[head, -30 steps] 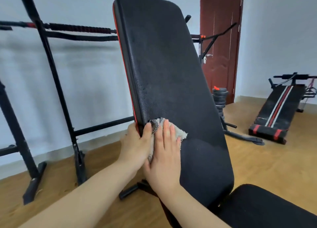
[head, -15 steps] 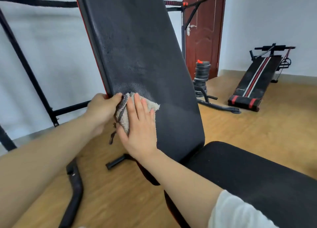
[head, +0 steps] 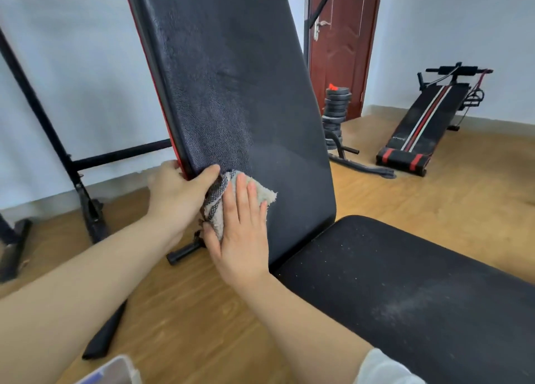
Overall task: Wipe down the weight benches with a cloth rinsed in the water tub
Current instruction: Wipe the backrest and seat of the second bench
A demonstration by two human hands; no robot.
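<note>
Black padded backrest (head: 231, 79) of the weight bench, tilted steeply back, red trim down its left edge; glossy across the left and upper part, duller towards the lower right corner. No brand mark visible on it. Black seat pad (head: 419, 282) just below, meeting the backrest's bottom edge, flecked with pale specks and a greyish smear. Wooden floor (head: 463, 195) under everything.

Black metal rack (head: 58, 152) at the left, against the white wall. Dark red door (head: 338, 51) behind the backrest's right edge. Sit-up board (head: 419, 123) on the floor at the far right, black with red and white stripes; small white lettering near its lower end, too small to read. Stack of dark weight plates (head: 335, 106) near the door, an orange-red piece on top.

Left hand (head: 176, 192) grasping the backrest's left edge low down, thumb across the front face, fingers out of sight behind. Right hand (head: 243, 233) flat with fingers straight, pressing the cloth (head: 266, 195) against the backrest's lower left area, touching the left thumb. Pale, fluffy cloth with a dark woven border, mostly covered by the palm. Corner of a pale plastic container (head: 115, 369) at the bottom left edge of view.
</note>
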